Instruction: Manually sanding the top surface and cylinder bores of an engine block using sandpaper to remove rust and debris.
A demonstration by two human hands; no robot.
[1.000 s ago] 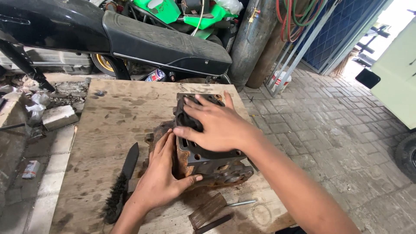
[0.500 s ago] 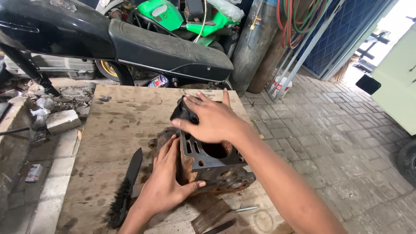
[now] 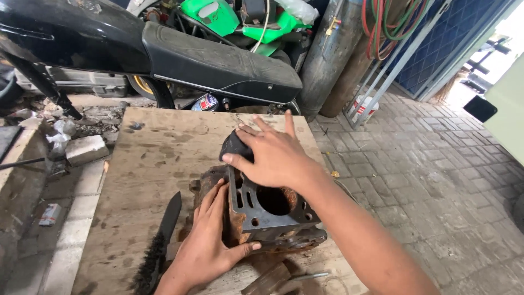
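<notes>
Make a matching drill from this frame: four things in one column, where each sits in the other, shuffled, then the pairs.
Things:
1. left hand
2. right hand
3. black brush
4. motorcycle seat

Places:
A. lying on the wooden board, left of the engine block
B. pressed against the rusty left side of the engine block
C. behind the far edge of the board
D. spread flat over the top far end of the engine block

Pairs: 1-B, 2-D, 3-A, 4-C
</notes>
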